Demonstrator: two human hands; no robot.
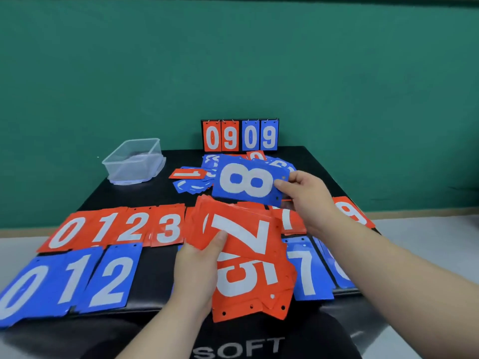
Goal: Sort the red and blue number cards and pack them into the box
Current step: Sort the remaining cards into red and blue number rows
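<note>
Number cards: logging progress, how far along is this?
Done: red cards 0-3 and blue cards 0-2 lie in rows. In hand: left hand grips a red card stack, right hand pinches the blue 8 card. Left: the mixed pile, and packing the clear plastic box.

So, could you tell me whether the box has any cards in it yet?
Empty: the box stands open, with no red or blue showing through its clear walls.

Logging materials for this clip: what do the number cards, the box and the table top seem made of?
The blue 8 card, like the other cards: probably thin flexible plastic, slightly glossy, with punched holes. The box: clear rigid plastic; the table shows through its walls. The table top: black, smooth, perhaps vinyl; it shows soft reflections.
</note>
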